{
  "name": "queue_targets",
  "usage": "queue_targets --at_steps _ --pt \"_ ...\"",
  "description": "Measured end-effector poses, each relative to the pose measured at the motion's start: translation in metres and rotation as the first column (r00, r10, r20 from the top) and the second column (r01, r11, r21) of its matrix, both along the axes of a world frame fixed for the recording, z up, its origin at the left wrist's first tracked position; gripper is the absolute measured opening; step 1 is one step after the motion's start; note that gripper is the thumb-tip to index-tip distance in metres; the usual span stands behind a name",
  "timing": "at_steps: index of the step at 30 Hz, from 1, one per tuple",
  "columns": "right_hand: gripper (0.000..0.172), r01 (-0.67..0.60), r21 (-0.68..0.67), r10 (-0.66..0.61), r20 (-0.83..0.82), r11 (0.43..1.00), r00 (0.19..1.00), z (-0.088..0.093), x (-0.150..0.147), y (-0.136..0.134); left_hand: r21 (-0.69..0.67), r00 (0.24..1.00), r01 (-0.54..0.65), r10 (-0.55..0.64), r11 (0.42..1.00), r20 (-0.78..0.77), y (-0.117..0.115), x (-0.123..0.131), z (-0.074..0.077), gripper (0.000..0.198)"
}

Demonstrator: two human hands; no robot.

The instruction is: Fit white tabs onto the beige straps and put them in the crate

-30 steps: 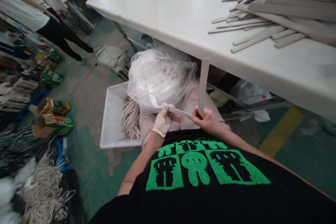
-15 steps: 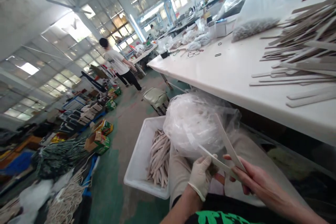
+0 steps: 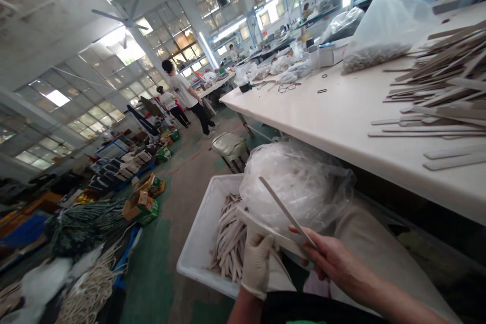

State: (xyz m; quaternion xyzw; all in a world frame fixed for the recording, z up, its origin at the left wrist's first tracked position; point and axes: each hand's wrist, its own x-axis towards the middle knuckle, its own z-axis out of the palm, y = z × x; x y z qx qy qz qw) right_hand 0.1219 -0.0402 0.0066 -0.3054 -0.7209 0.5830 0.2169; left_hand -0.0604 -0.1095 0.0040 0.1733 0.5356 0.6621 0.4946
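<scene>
My left hand (image 3: 257, 261), in a white glove, is closed around a flat pale strip (image 3: 266, 229) low in the middle of the view. My bare right hand (image 3: 329, 258) pinches a second thin strip (image 3: 283, 208) that slants up to the left, crossing over the first. Both hands sit over my lap, just in front of a crumpled clear plastic bag (image 3: 299, 182). Left of the hands, a white plastic bin (image 3: 197, 248) on the floor holds several similar strips (image 3: 230, 238).
A long white table (image 3: 341, 111) runs along the right with a pile of grey strips (image 3: 444, 81), a filled plastic bag (image 3: 379, 30) and glasses (image 3: 286, 87). Two people (image 3: 186, 96) stand far back in the aisle. Boxes and cord bundles (image 3: 87, 263) crowd the floor at left.
The view tilted up from my lap to the hall. The strip in my right hand swung from upright to slanting left, over the strip in my left hand.
</scene>
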Motion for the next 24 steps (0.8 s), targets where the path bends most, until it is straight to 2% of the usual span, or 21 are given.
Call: queue_targets --at_steps 2,4,6,8,12,15,17,21,22,24 --pt "0.046 -0.102 0.000 0.102 -0.004 0.995 0.995 0.009 -0.009 -0.002 0.049 0.982 -0.177 0.180 0.983 -0.062 -0.019 -0.034 0.017 0.042" --pt "0.042 -0.163 0.022 0.163 -0.014 0.986 0.986 0.016 -0.019 -0.005 0.102 0.931 -0.339 0.349 0.935 -0.103 -0.039 -0.058 0.027 0.043" --pt "0.040 -0.186 0.057 0.188 -0.022 0.981 0.982 0.022 -0.027 -0.006 0.119 0.887 -0.442 0.453 0.889 -0.089 -0.053 -0.070 0.027 0.047" --pt "0.038 -0.199 0.093 0.203 -0.026 0.975 0.979 0.027 -0.032 -0.008 0.076 0.872 -0.486 0.489 0.871 -0.020 -0.062 -0.073 0.017 0.048" --pt "0.033 -0.273 0.140 0.272 0.026 0.952 0.962 0.029 -0.034 -0.012 -0.019 0.868 -0.488 0.488 0.873 0.098 -0.064 -0.069 -0.019 0.044" --pt "0.031 -0.274 0.177 0.256 0.119 0.945 0.959 0.021 -0.038 -0.013 -0.007 0.891 -0.433 0.429 0.902 0.148 -0.061 -0.057 -0.036 0.040" --pt "0.033 -0.246 0.203 0.210 0.185 0.948 0.960 0.014 -0.045 -0.011 0.013 0.914 -0.365 0.355 0.931 0.194 -0.057 -0.041 -0.039 0.034" --pt "0.035 -0.236 0.246 0.176 0.244 0.940 0.954 0.003 -0.062 -0.010 0.055 0.962 -0.149 0.131 0.987 0.239 -0.049 -0.015 -0.035 0.030" --pt "0.036 -0.233 0.224 0.180 0.234 0.946 0.955 0.002 -0.063 -0.011 0.055 0.966 -0.131 0.115 0.990 0.231 -0.047 -0.015 -0.034 0.031" --pt "0.043 -0.235 0.095 0.213 0.198 0.967 0.957 -0.001 -0.060 -0.013 0.038 0.962 -0.195 0.184 0.980 0.200 -0.046 -0.023 -0.035 0.033"
